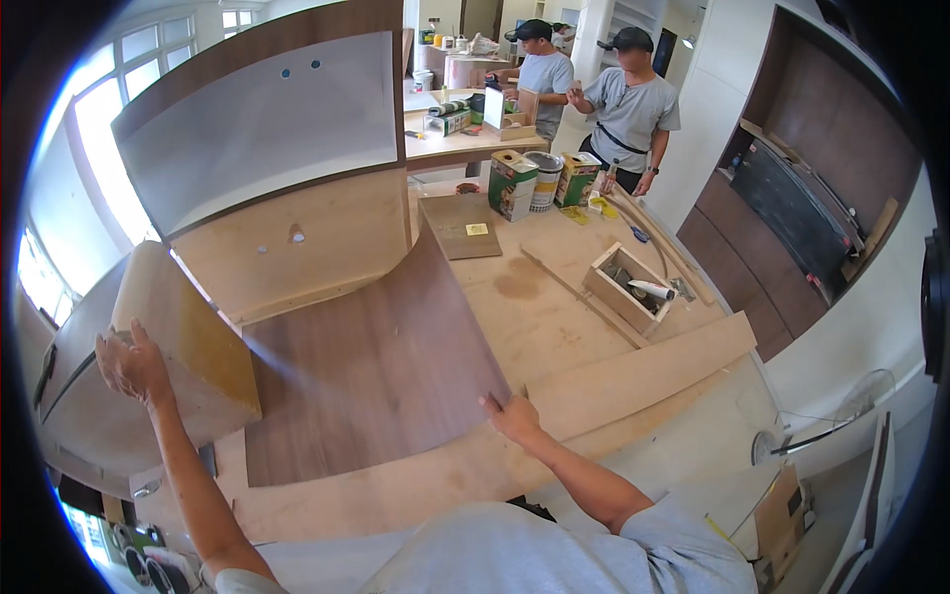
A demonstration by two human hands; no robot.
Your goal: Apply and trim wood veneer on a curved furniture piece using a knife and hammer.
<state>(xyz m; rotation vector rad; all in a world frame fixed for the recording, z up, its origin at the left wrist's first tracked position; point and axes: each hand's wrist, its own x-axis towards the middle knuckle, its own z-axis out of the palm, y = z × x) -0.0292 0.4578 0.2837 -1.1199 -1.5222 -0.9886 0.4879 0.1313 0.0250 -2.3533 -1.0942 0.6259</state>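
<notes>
A brown wood-grain veneer sheet lies across the bench in front of me, its far right corner curling upward. My right hand grips the sheet's right edge near the front corner, thumb and fingers closed at the border. Over on the left, my left hand rests with fingers apart against a curved pale wooden piece with a rounded top. Behind the sheet stands a large cabinet part with a white panel, dark edging and bare wood below.
A wooden box of tools, a long plywood strip and several cans occupy the bench's right side. A small brown board lies farther back. Two people stand by another table. A fan is at right.
</notes>
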